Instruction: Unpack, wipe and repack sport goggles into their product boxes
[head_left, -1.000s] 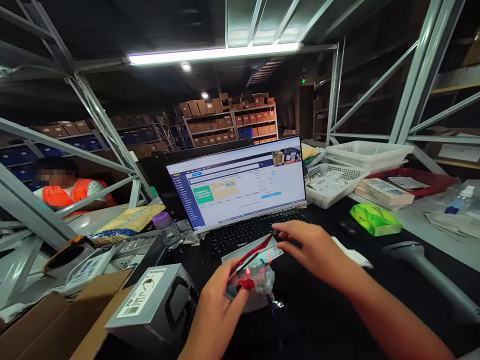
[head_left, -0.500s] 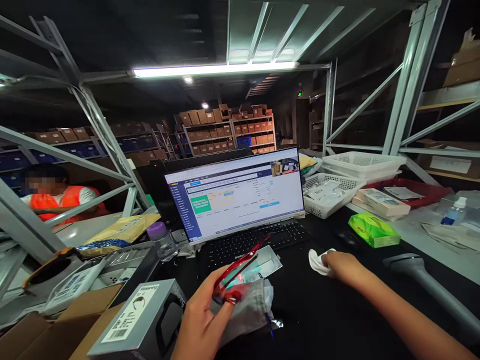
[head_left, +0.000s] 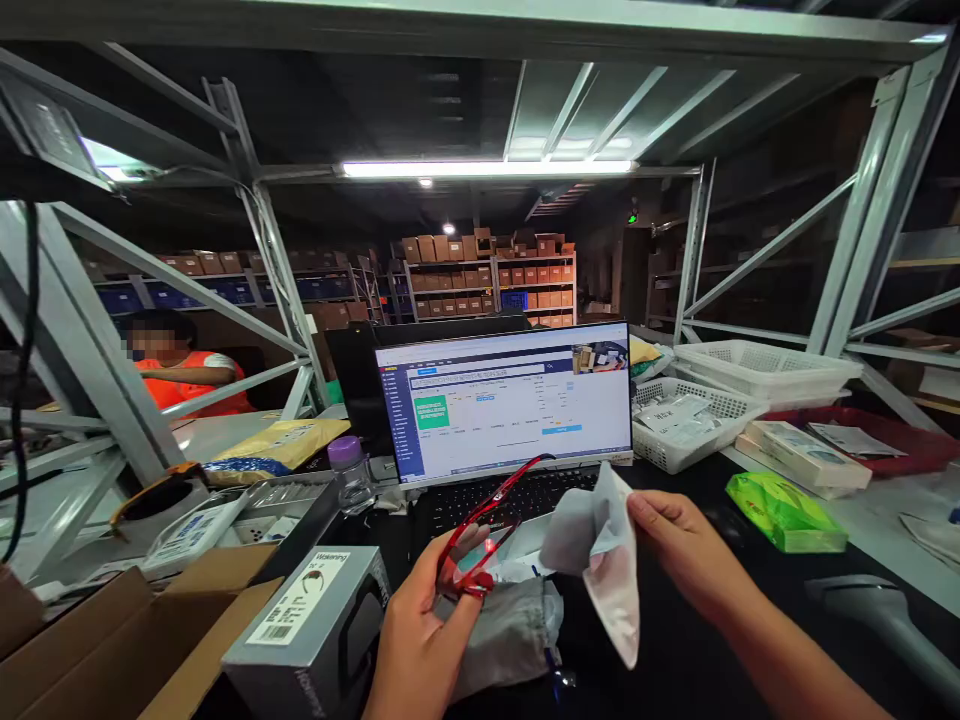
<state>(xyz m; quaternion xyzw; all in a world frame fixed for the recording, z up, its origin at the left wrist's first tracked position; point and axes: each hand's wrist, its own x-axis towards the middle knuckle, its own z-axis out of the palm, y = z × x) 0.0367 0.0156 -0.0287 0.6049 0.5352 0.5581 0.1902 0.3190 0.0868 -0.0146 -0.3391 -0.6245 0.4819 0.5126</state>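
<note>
My left hand [head_left: 429, 625] is closed on a pair of red-framed glasses [head_left: 480, 535], one temple pointing up toward the keyboard [head_left: 450, 508]. To their right, my right hand [head_left: 679, 535] pinches the edge of a white cloth [head_left: 611, 570], which hangs down unfolded just apart from the glasses. Beneath both, a grey drawstring pouch [head_left: 504, 635] with a blue cord lies on the black desktop. A grey product box [head_left: 307, 640] with a picture of glasses on its label stands left of my left hand.
A monitor [head_left: 502, 410] stands ahead. On the right are a green tissue pack [head_left: 784, 512], a barcode scanner [head_left: 862, 595] and white baskets [head_left: 697, 425]. At left are an open carton [head_left: 112, 650] and a purple-capped bottle [head_left: 351, 475]. A person in an orange vest [head_left: 195, 375] sits beyond the frame.
My right hand has lifted the white cloth off the desk and brought it left, toward the glasses, where it has opened out. My left hand keeps its hold. The view has shifted.
</note>
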